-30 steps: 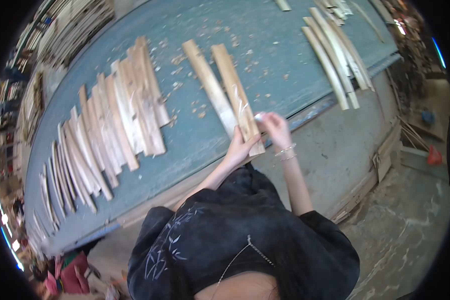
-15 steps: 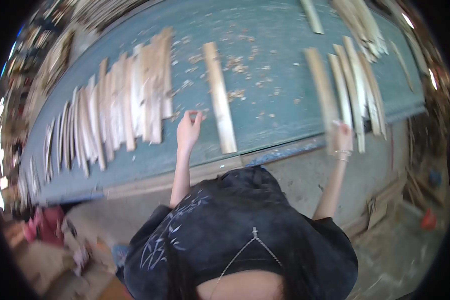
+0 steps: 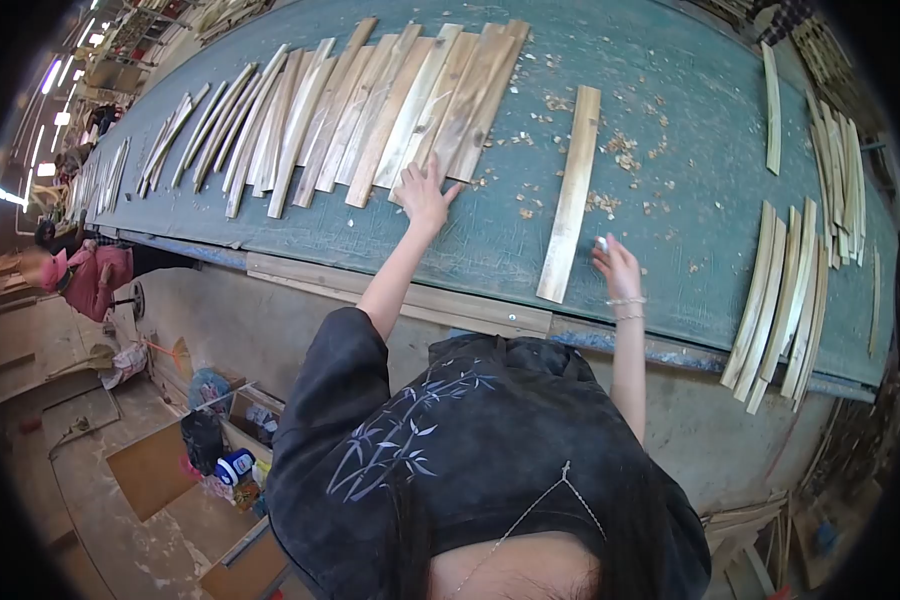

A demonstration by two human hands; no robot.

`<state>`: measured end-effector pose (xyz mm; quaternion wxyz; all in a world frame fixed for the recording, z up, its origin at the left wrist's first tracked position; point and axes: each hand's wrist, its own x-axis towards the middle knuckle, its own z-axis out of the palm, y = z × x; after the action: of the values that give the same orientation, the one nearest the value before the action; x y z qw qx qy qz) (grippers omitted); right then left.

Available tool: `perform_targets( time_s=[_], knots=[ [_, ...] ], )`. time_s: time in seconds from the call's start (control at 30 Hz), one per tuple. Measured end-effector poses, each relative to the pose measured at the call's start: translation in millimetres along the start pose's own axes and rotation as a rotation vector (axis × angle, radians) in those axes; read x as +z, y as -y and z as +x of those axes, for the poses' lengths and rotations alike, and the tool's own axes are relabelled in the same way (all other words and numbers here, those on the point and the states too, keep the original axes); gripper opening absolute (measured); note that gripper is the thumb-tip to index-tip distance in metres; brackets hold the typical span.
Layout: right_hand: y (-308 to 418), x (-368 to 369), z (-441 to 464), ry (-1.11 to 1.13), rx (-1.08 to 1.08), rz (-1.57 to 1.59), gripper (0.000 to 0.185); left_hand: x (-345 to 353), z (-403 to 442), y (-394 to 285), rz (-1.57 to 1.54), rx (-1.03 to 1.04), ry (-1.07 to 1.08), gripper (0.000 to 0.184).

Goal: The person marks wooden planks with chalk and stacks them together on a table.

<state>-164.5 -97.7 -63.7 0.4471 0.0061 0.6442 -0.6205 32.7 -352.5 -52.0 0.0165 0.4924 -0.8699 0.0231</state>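
My left hand (image 3: 425, 197) rests with spread fingers on the lower ends of the wooden strips (image 3: 440, 100) laid side by side in a long row. One lone wooden strip (image 3: 573, 195) lies between my two hands, apart from the row. Just right of its lower end is my right hand (image 3: 620, 270), its fingers closed on a small white piece (image 3: 602, 243) whose kind I cannot make out. A smaller group of wooden strips (image 3: 785, 300) lies farther right, some overhanging the table edge.
The green table (image 3: 450, 250) carries scattered wood shavings (image 3: 620, 150). More strips (image 3: 840, 180) lie at the far right. A person in pink (image 3: 95, 275) is at the left beyond the table's near edge. Boxes and bags (image 3: 205, 440) stand on the floor at left.
The view has turned left. My right hand has left a strip beside the right-hand group and come near the lone strip. My left hand has moved onto the row, its fingers spreading.
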Motion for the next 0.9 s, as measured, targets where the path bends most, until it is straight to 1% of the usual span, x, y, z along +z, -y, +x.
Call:
perform_targets(
  time_s=[0.03,0.07,0.1,0.17,0.2,0.23,0.3,0.33,0.4,0.43,0.5,0.57,0.63,0.67,0.7,0.73,0.77,0.83,0.87,0.9],
  knots=[
    [-2,13,5,0.007,-0.003,-0.009,0.033,0,1,8,0.045,-0.055,0.078,0.068],
    [-4,25,7,0.01,0.008,-0.001,0.034,2,0,20,-0.021,-0.074,0.098,0.066],
    [-7,36,8,0.009,0.024,0.011,0.036,5,0,29,-0.019,-0.079,0.102,0.066],
    [-15,50,6,0.02,0.033,-0.015,0.036,10,4,44,-0.188,0.068,0.171,0.06],
    [-24,52,11,0.014,0.023,-0.017,0.035,-12,2,44,-0.304,0.096,0.294,0.053],
    [-28,57,12,0.007,0.013,-0.018,0.034,-20,1,44,-0.306,0.097,0.291,0.053],
    [-33,62,11,-0.037,0.008,0.022,0.033,-30,-6,40,-1.788,-0.292,0.958,0.052],
    [-33,62,12,-0.063,0.007,0.029,0.032,-41,-11,37,-1.792,-0.29,0.957,0.052],
    [-34,62,13,-0.092,0.003,0.034,0.032,-60,-24,29,-2.354,-0.16,1.099,0.051],
    [-35,61,14,-0.095,0.0,0.029,0.032,-58,-27,26,-2.359,-0.157,1.102,0.051],
    [-36,63,13,-0.144,-0.043,-0.051,0.033,-52,-30,23,-2.144,-0.29,1.016,0.051],
    [-33,66,11,-0.172,-0.072,-0.085,0.033,-50,-30,26,-2.16,-0.298,1.045,0.05],
    [-34,69,9,-0.2,-0.093,-0.117,0.033,-49,-31,29,-2.213,-0.372,1.073,0.048],
    [-34,69,10,-0.195,-0.089,-0.101,0.034,-36,-32,34,-2.213,-0.376,1.08,0.048],
    [-35,69,10,-0.188,-0.084,-0.085,0.034,-13,-31,40,-2.528,-0.297,1.308,0.045],
    [-36,70,9,-0.19,-0.082,-0.086,0.034,-7,-29,44,-2.836,-0.189,1.54,0.041],
    [-36,71,9,-0.191,-0.086,-0.098,0.034,-2,-32,47,-2.837,-0.191,1.539,0.041],
    [-37,73,11,-0.19,-0.093,-0.108,0.034,-13,-34,49,-3.13,-0.344,1.761,0.032],
    [-38,73,11,-0.21,-0.097,-0.124,0.035,-17,-35,49,-3.132,-0.342,1.759,0.032],
    [-39,74,12,-0.229,-0.103,-0.138,0.035,-21,-35,49,-3.047,-0.658,1.503,0.031]
  ],
)
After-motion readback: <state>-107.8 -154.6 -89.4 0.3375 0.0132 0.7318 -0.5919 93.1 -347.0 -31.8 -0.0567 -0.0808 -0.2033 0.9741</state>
